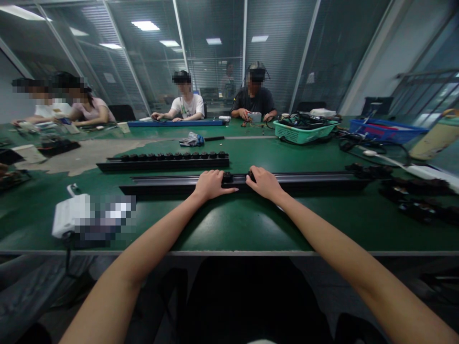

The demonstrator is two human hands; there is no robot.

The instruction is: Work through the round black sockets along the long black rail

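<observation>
A long black rail [315,179] lies across the green table [233,224] in front of me. My left hand [211,185] rests on the rail with its fingers curled over a small black part [227,177] seated in it. My right hand [264,182] presses on the rail just to the right, fingers bent down on another small black piece that is mostly hidden. A second black rail [163,163], lined with several black round parts, lies farther back.
A white device [70,215] lies at the near left. A green basket [303,131] of cables and a blue tray [385,130] stand at the back right. Loose black parts [416,200] lie at the right. Several people sit at the far side.
</observation>
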